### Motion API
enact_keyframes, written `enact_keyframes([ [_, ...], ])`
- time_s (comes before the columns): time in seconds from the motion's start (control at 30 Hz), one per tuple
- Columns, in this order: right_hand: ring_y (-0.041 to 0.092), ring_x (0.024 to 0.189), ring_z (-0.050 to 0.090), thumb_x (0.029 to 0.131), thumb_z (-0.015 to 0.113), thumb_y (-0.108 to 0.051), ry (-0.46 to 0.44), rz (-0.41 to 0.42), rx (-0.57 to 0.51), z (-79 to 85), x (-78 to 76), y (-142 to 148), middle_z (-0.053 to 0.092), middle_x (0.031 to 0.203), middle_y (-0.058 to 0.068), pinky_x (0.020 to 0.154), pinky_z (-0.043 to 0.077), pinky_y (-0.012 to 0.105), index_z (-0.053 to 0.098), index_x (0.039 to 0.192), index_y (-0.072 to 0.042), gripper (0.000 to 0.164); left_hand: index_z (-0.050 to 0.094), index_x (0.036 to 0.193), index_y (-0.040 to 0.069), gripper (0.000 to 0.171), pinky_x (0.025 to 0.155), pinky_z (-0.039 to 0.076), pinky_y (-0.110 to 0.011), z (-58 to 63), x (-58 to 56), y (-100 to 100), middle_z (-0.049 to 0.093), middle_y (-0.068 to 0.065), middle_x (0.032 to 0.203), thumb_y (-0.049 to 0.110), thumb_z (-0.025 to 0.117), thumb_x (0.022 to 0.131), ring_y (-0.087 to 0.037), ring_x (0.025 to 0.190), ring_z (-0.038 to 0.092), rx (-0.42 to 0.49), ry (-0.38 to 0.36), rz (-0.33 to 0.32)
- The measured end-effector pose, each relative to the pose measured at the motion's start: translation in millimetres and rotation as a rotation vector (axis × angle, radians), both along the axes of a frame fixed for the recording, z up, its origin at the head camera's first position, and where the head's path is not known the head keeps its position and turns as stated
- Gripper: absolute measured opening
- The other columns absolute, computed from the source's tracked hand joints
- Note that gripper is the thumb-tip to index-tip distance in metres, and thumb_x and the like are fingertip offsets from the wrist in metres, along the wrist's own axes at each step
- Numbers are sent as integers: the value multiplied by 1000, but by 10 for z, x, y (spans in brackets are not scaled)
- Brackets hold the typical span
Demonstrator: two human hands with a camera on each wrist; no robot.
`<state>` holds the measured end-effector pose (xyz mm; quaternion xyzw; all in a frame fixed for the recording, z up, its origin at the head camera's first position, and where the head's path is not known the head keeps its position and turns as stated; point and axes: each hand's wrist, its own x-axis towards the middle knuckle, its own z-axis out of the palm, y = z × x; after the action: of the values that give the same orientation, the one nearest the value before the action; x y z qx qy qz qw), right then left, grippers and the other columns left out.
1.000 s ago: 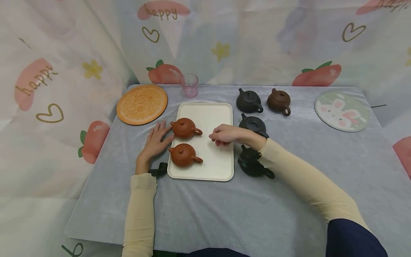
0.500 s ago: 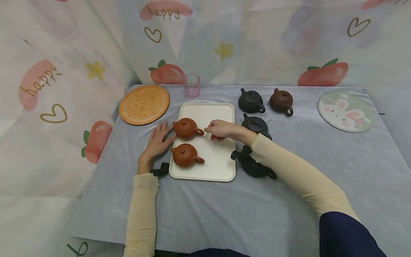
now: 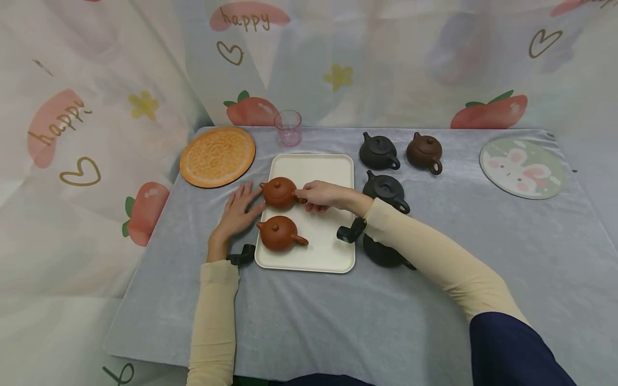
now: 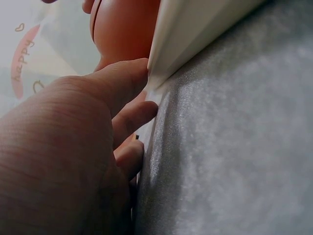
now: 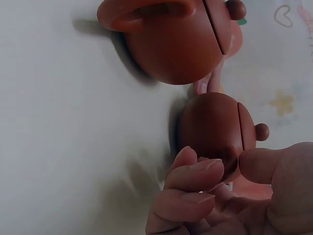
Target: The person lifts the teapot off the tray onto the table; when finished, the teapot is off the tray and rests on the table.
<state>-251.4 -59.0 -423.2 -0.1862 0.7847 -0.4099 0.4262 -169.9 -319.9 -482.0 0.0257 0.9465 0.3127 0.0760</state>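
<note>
Two reddish-brown clay teapots stand on a cream tray [image 3: 328, 252], the far teapot [image 3: 278, 193] behind the near teapot [image 3: 278, 234], handles to the right. My right hand [image 3: 328, 195] reaches over the tray from the right. In the right wrist view its thumb [image 5: 261, 165] and bent fingers close on the handle of the far teapot [image 5: 210, 122], while the near teapot [image 5: 171, 49] looms larger. My left hand [image 3: 236, 209] lies with spread fingers along the tray's left edge. In the left wrist view its thumb [image 4: 122, 81] touches the tray rim [image 4: 159, 44].
To the tray's right are black teapots [image 3: 379, 151] and a dark brown teapot [image 3: 424, 152]; my right forearm partly covers the nearest one. An orange round mat [image 3: 217, 157] lies back left, with a pink glass [image 3: 289, 128] beside it. A rabbit-print round mat [image 3: 521, 169] lies back right.
My right hand has moved left across the tray to the far teapot's handle and taken hold of it. The left hand stays where it was; both teapots on the tray have not moved.
</note>
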Motion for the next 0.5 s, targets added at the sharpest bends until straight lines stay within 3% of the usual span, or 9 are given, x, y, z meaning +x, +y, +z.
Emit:
enact_keyframes([
  [0.5, 11, 56, 44, 104, 42, -37, 1, 10, -11, -34, 7, -51, 53, 70, 3, 52, 35, 22, 56, 89, 1, 43, 33, 154, 15, 63, 120, -6, -48, 15, 8, 8, 7, -8, 165, 44, 48, 100, -27, 152, -5, -4, -8, 4],
])
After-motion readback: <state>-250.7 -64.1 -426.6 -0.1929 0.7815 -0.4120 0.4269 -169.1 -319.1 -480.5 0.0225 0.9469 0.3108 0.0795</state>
